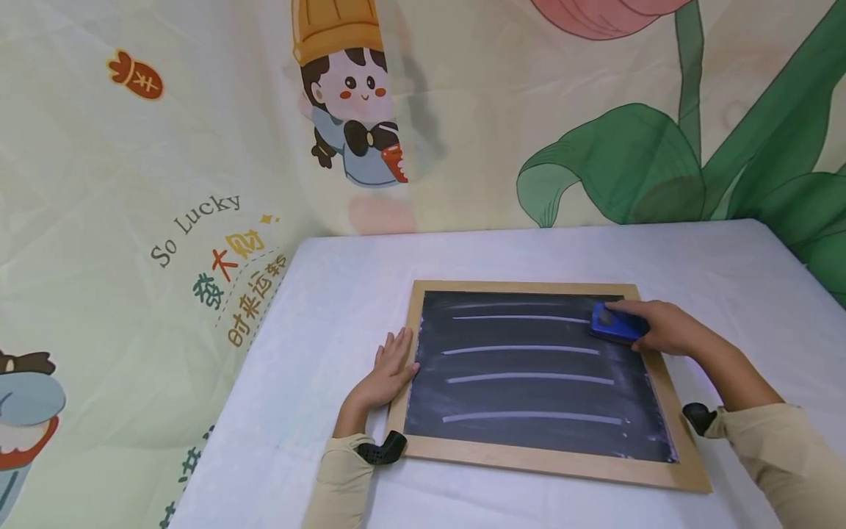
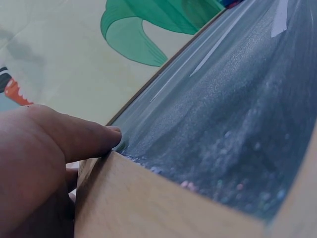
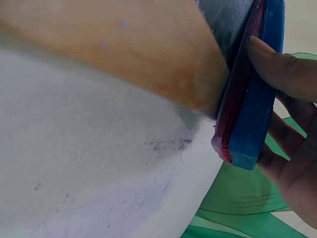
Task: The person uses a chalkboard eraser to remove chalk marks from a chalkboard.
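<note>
Printed backdrop (image 1: 463,88) rises at 12 o'clock, meeting the far edge of a white table (image 1: 264,441). On it lies a black board (image 1: 529,399) in a pale wood frame (image 1: 562,464), with a strip of cloth between frame and table edge at 12. More cloth runs out at 9, 3 and 6 o'clock, though the two arms come in over it at 7 and 4. A black wrist camera (image 1: 383,448) sits right by the frame's 8 o'clock corner.

Left hand (image 1: 386,375) rests against the frame at 9 o'clock, fingers straight. Right hand (image 1: 667,328) is clamped on a blue eraser (image 1: 617,323), thumb and fingers pinching it, between 1 and 2 o'clock on the board, close to the corner. Four white lines (image 1: 529,348) cross the board; the topmost ends at the eraser, with a fainter streak above it.

From the left wrist, the thumb (image 2: 89,136) lies over the frame, and coloured specks (image 2: 237,186) dot the board's inner edge, too small to make out from the head. Only the right wrist view shows the eraser's dark red underside (image 3: 240,74) and dark specks on the cloth.
</note>
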Action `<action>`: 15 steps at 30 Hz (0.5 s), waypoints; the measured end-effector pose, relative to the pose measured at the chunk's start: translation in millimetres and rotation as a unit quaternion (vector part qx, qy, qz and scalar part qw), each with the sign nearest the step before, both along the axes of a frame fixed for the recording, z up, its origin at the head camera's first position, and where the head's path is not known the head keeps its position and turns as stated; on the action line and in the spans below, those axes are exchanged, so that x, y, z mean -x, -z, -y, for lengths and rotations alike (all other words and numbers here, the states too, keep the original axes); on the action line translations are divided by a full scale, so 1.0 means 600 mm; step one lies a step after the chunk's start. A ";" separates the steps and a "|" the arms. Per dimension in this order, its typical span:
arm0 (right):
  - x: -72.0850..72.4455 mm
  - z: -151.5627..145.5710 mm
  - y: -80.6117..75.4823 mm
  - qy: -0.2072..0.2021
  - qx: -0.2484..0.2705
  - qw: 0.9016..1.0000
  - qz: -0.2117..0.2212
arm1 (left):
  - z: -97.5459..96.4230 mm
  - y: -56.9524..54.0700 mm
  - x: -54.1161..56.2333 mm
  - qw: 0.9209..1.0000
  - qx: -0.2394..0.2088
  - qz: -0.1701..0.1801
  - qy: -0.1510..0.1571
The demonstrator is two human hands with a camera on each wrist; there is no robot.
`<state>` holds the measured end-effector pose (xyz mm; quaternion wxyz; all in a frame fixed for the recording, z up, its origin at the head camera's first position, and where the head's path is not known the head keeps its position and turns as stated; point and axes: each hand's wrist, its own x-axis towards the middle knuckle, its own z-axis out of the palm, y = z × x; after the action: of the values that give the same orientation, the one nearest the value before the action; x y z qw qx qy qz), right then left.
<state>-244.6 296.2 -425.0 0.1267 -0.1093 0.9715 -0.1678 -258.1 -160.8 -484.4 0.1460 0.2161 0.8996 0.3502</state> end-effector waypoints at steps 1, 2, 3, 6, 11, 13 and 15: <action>0.001 0.002 0.000 0.001 0.001 1.000 0.002 | 0.000 0.000 0.000 1.000 0.001 -0.001 0.000; 0.003 0.005 0.000 0.000 0.002 1.000 0.003 | 0.000 0.000 0.000 1.000 0.002 -0.002 -0.001; 0.004 0.008 0.000 0.000 0.002 1.000 0.003 | 0.001 0.000 0.001 1.000 0.002 -0.002 -0.001; 0.008 0.016 0.000 -0.005 0.009 1.000 -0.002 | 0.001 0.001 0.001 1.000 0.004 -0.001 0.000; 0.017 0.033 0.004 -0.015 0.020 1.000 -0.011 | 0.002 0.003 0.002 1.000 0.000 0.000 0.000; 0.022 0.039 0.008 -0.016 0.027 0.999 -0.012 | 0.001 0.004 0.003 1.000 -0.001 0.001 0.001; 0.027 0.043 0.013 -0.021 0.030 0.999 -0.021 | 0.001 0.004 0.003 1.000 -0.001 0.002 0.002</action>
<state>-261.0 270.3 -432.7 0.1062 -0.1365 0.9661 -0.1916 -259.9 -161.6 -486.8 0.1477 0.2174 0.8986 0.3513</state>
